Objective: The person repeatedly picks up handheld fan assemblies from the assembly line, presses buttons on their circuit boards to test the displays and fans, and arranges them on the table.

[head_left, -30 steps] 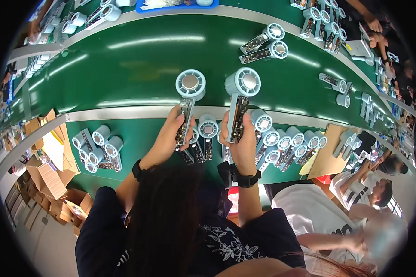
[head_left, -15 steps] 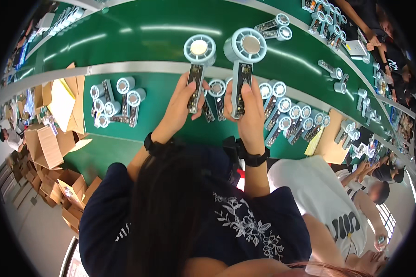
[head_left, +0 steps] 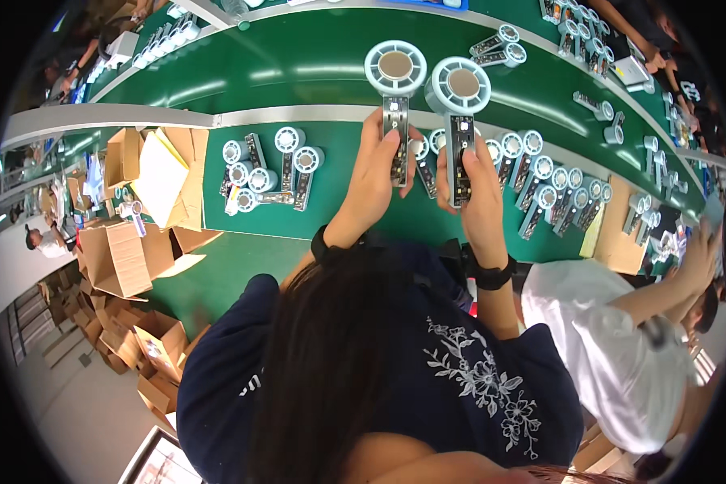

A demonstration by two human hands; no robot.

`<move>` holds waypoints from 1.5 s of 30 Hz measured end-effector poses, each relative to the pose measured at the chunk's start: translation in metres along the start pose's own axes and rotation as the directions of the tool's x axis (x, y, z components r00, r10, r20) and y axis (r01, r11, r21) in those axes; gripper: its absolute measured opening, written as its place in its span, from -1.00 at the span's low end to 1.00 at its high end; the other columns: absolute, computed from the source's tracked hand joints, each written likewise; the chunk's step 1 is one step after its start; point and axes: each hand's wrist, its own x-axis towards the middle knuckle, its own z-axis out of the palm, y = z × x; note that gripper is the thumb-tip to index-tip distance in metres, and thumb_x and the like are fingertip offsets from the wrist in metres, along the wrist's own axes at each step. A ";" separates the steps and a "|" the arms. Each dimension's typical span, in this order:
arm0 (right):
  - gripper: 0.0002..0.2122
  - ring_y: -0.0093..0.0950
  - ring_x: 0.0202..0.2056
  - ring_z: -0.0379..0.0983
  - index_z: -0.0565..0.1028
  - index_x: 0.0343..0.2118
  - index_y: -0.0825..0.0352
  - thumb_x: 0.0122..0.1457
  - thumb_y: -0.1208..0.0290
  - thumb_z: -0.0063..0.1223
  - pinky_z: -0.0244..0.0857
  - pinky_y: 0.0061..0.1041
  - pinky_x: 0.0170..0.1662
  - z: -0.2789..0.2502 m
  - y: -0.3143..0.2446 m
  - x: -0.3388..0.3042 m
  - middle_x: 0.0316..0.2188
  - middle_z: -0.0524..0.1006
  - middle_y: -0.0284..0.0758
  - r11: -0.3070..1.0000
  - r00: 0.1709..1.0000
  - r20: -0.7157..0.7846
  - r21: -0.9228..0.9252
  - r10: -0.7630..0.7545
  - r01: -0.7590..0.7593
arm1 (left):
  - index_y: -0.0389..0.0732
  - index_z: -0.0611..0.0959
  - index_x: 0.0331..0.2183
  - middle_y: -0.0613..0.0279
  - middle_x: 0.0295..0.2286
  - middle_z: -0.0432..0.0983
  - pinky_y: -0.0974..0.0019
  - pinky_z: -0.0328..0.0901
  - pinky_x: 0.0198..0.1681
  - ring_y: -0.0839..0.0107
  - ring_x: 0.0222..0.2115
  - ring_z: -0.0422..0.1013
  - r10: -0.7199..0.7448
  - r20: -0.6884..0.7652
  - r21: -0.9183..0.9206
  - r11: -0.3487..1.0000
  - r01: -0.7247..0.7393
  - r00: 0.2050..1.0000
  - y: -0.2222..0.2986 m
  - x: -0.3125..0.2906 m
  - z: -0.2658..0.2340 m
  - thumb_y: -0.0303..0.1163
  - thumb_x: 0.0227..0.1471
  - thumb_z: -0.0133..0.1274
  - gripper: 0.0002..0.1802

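White handheld fans, two: left fan (head_left: pixel 394 97) gripped by its handle in the left hand (head_left: pixel 373 173), right fan (head_left: pixel 458 109) likewise in the right hand (head_left: pixel 477 194), side by side above the green bench (head_left: pixel 331 202). Both sit higher in view than half a second ago.

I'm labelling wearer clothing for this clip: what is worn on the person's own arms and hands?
Both hands, left and right, are bare, without gloves. Each wrist carries a black band: left band, right band. The forearms are uncovered; a dark navy short-sleeved top with white floral print covers the shoulders.
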 end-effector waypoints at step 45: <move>-0.74 -0.69 -0.68 0.19 0.23 -0.09 0.36 0.25 0.33 -0.32 0.04 -0.69 -0.68 0.031 0.014 -0.040 -0.46 0.35 -0.38 0.986 0.988 0.006 -0.067 -0.153 0.153 | -0.31 0.09 0.04 0.14 -0.26 0.31 0.52 0.22 -0.68 0.58 -0.59 0.29 0.121 0.143 0.049 0.990 -0.129 0.982 0.010 -0.044 -0.016 -0.25 0.20 -0.38 -0.55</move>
